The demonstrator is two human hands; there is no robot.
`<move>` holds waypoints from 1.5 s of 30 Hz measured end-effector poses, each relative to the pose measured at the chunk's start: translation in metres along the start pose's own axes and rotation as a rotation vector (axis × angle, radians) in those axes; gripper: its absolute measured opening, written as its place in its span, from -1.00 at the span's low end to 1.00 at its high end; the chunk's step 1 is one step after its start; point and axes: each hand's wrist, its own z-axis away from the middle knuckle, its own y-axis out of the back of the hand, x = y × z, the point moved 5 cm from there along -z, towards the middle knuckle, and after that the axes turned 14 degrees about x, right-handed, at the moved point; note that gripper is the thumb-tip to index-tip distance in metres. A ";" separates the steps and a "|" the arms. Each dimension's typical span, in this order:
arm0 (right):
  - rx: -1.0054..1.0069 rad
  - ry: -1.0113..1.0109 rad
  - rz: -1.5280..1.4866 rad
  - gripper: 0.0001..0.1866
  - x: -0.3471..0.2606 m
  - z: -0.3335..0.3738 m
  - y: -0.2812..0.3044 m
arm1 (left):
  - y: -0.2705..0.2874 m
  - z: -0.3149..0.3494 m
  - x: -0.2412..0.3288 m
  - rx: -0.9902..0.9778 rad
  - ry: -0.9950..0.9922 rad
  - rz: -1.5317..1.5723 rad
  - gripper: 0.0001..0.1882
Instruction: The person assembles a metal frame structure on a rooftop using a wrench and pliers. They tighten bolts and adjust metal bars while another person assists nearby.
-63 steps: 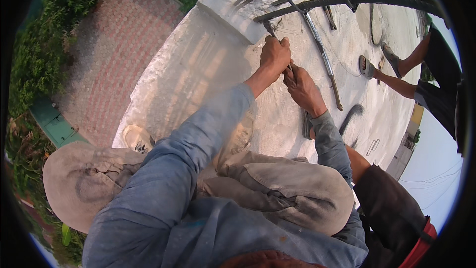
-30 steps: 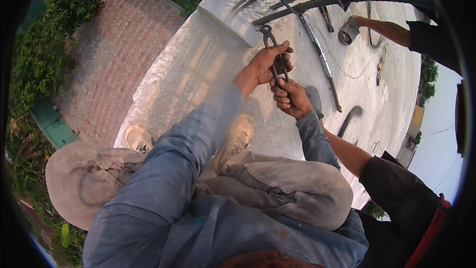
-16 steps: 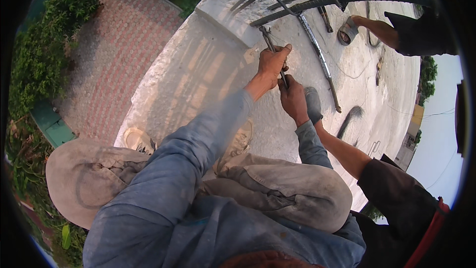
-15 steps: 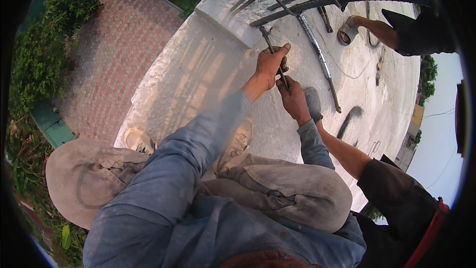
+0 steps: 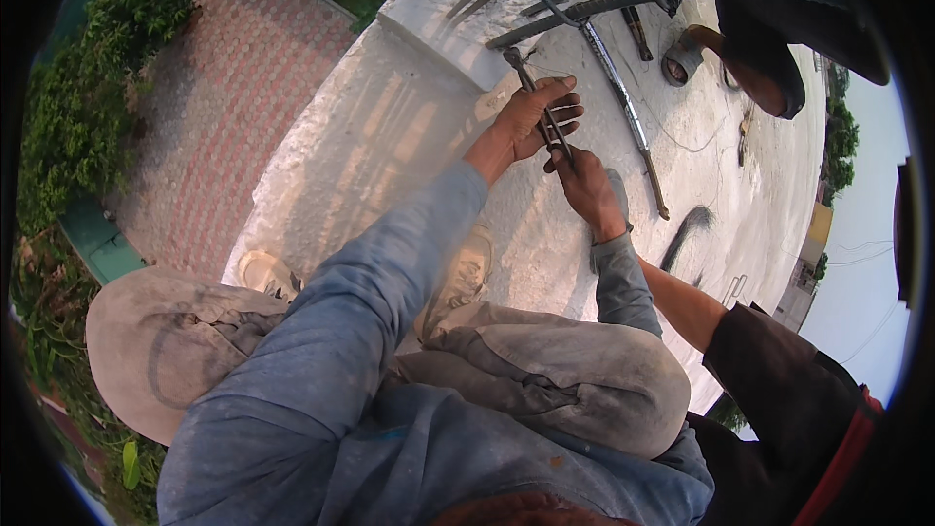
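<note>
Dark metal pincers [image 5: 537, 90] slant across the space between my hands, with their rounded head beyond my left hand and near the rebar. My right hand [image 5: 592, 191] is closed around the lower ends of the handles. My left hand [image 5: 526, 119] lies alongside the upper handles, thumb stretched out and fingers apart, touching or almost touching them. A thin wire [image 5: 547, 70] shows by the pincers' head; whether it is gripped I cannot tell. Thick ribbed rebar [image 5: 672, 2] with cross ties extends over the pale concrete just ahead.
A metal rod [image 5: 623, 97] lies right of my hands, with a dark wire bundle [image 5: 688, 236] nearer. A co-worker's bare leg [image 5: 682, 304] stands close on my right; another sandalled foot [image 5: 679, 62] is farther off. The slab's edge [image 5: 255, 197] drops to paving at left.
My left hand's fingers have loosened and spread from around the pincers. The handles now show more apart near my right hand. A co-worker's leg at the upper right has shifted.
</note>
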 end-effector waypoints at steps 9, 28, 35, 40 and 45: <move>-0.251 -0.481 -0.568 -0.63 0.001 0.014 -0.008 | -0.002 0.005 -0.002 -0.089 0.121 0.081 -0.71; 0.249 0.111 0.232 -0.69 0.007 0.025 -0.019 | -0.003 0.002 -0.010 0.338 -0.074 0.001 -0.82; -0.575 -0.669 -1.204 -0.80 0.015 0.034 -0.034 | 0.006 0.018 -0.009 0.039 0.079 0.117 -0.66; -0.774 -0.759 -1.454 -0.84 0.009 0.037 -0.037 | 0.009 0.012 -0.011 -0.127 0.101 0.165 -0.74; -0.310 -0.425 -0.671 -0.78 0.016 0.027 -0.029 | 0.013 0.010 -0.013 0.064 -0.001 0.053 -0.81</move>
